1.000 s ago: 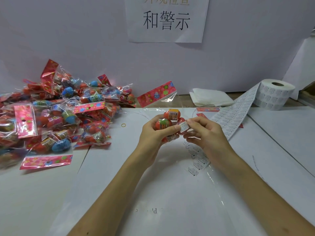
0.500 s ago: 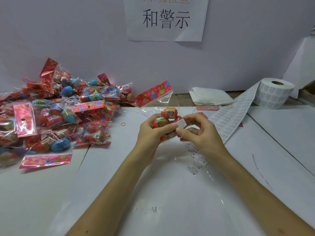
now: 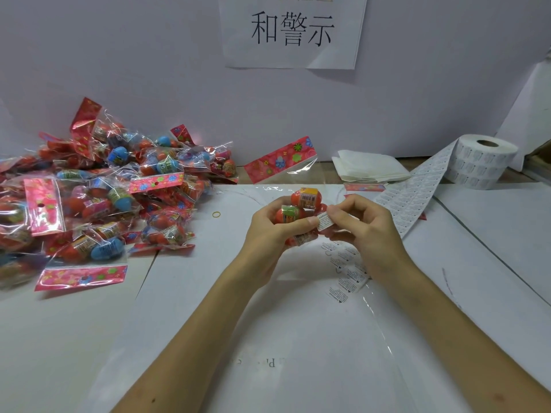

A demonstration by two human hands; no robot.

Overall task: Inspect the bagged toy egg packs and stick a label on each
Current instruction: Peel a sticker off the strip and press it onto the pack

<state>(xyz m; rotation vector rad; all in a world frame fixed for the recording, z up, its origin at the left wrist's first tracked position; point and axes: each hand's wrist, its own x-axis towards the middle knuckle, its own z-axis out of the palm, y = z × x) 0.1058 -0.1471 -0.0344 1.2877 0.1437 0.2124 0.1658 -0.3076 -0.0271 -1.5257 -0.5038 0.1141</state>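
My left hand (image 3: 268,234) grips a clear bagged pack of orange toy eggs (image 3: 301,205) above the middle of the table. Its red flowered header (image 3: 280,159) sticks up behind. My right hand (image 3: 360,225) pinches a small white warning label (image 3: 324,221) against the side of the pack, next to my left thumb. A strip of labels (image 3: 408,198) runs from the label roll (image 3: 483,162) at the back right down under my right wrist, with several more labels (image 3: 347,272) lying below it.
A big pile of bagged egg packs (image 3: 98,192) covers the left of the table. A small rubber band (image 3: 216,214) lies beside it. Folded white cloths (image 3: 369,166) sit at the back wall, under a paper sign (image 3: 292,28).
My right hand has shifted slightly toward the pack and holds the label against the bag. The left hand keeps the pack in almost the same place.
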